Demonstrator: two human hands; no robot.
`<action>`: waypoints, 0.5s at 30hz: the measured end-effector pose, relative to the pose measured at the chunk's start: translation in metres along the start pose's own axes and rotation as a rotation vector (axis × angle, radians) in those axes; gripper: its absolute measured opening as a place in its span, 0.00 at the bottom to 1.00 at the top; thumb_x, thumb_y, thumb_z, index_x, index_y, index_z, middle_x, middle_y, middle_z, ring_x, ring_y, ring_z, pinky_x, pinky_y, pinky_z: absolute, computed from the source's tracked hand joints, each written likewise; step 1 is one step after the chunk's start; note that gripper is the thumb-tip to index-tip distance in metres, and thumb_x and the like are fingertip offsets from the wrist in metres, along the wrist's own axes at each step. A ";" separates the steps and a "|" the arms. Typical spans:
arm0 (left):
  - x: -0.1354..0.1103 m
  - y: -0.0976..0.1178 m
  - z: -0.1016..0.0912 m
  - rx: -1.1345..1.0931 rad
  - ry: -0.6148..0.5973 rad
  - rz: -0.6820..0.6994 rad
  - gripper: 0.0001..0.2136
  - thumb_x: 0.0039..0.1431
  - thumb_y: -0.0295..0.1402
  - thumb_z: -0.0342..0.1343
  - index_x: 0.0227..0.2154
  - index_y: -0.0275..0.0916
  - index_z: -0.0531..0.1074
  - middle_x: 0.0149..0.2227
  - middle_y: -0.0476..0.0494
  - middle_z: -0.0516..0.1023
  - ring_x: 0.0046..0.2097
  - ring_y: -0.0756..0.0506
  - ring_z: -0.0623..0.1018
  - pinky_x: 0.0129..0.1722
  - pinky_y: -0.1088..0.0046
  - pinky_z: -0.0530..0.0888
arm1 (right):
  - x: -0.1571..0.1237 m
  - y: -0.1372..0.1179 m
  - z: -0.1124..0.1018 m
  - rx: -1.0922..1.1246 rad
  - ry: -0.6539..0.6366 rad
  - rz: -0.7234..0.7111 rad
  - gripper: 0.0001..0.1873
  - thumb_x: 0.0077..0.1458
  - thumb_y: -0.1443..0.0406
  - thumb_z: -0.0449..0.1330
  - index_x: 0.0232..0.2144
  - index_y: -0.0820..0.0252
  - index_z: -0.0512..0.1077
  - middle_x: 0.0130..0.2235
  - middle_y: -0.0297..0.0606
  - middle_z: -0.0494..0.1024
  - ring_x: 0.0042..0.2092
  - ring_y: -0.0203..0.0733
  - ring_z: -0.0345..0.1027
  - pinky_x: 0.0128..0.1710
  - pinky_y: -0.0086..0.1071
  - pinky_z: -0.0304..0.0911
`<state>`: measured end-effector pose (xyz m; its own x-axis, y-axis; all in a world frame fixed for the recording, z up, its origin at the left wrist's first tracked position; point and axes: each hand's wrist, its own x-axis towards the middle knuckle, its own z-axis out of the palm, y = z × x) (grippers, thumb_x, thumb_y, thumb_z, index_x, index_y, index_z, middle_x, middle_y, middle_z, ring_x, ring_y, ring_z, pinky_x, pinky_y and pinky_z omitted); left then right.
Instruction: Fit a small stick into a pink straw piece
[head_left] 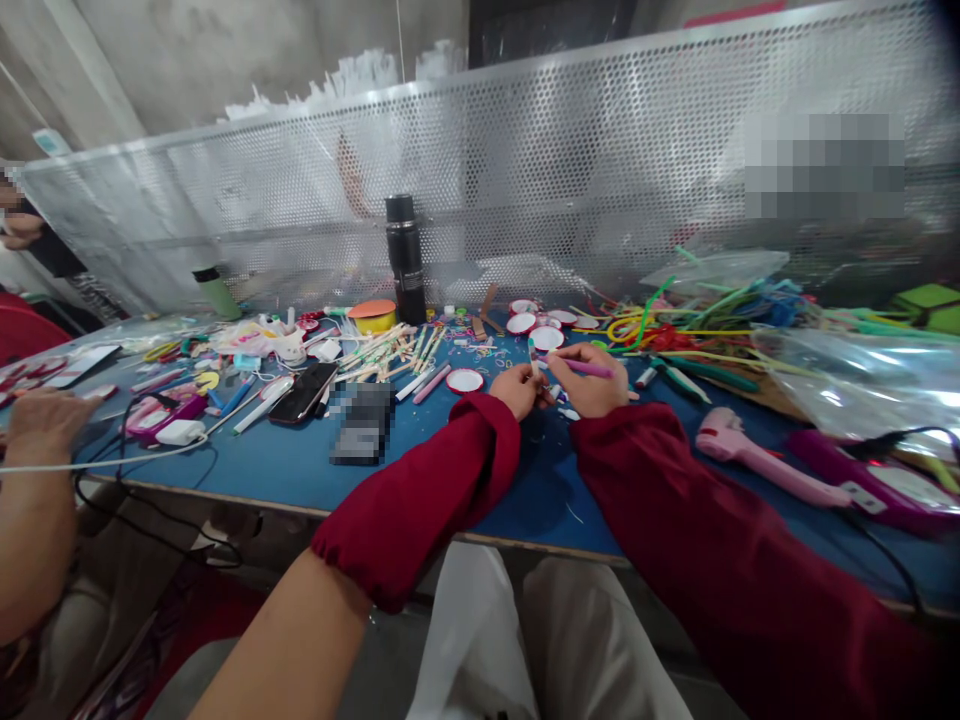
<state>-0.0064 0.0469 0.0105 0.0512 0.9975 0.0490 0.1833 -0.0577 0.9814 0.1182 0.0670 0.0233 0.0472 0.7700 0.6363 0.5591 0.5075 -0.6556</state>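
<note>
Both my arms wear dark red sleeve covers and meet over the blue table (300, 465). My left hand (519, 387) is closed in a pinch on a small thin piece that stands up between its fingers; I cannot make out what it is. My right hand (592, 380) is closed round a pink stick (589, 369) that lies across its fingers and points left toward the left hand. The two hands almost touch. Small white scraps lie on the table just beneath them.
A black flask (405, 258) stands at the back. Round red-rimmed white discs (465, 380), loose sticks, a phone (304, 392) and a yellow tape roll (373, 315) lie left and behind. Coloured pipe cleaners (675, 325) and pink glue guns (757, 460) lie right. Another person's hand (45, 425) rests far left.
</note>
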 end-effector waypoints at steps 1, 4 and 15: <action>0.000 0.000 0.000 -0.003 0.001 -0.002 0.07 0.63 0.27 0.47 0.35 0.36 0.71 0.23 0.50 0.75 0.22 0.54 0.71 0.28 0.79 0.68 | 0.000 0.000 0.000 0.000 0.003 0.001 0.10 0.48 0.57 0.59 0.28 0.56 0.75 0.31 0.37 0.79 0.34 0.43 0.72 0.34 0.33 0.64; 0.000 0.000 0.001 -0.008 0.003 -0.006 0.07 0.63 0.28 0.47 0.35 0.36 0.71 0.23 0.50 0.75 0.22 0.54 0.71 0.28 0.79 0.69 | 0.000 0.001 0.000 0.001 0.002 -0.009 0.09 0.49 0.57 0.60 0.29 0.56 0.75 0.31 0.36 0.79 0.33 0.41 0.72 0.34 0.32 0.64; 0.003 -0.002 0.002 -0.004 0.009 -0.022 0.09 0.63 0.30 0.47 0.39 0.37 0.72 0.27 0.47 0.79 0.25 0.52 0.74 0.30 0.77 0.70 | -0.002 -0.001 0.002 0.017 -0.002 -0.014 0.08 0.48 0.58 0.59 0.26 0.56 0.73 0.30 0.35 0.79 0.35 0.41 0.71 0.36 0.32 0.64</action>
<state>-0.0049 0.0500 0.0084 0.0387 0.9988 0.0287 0.1802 -0.0352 0.9830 0.1157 0.0658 0.0222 0.0373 0.7636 0.6447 0.5457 0.5249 -0.6533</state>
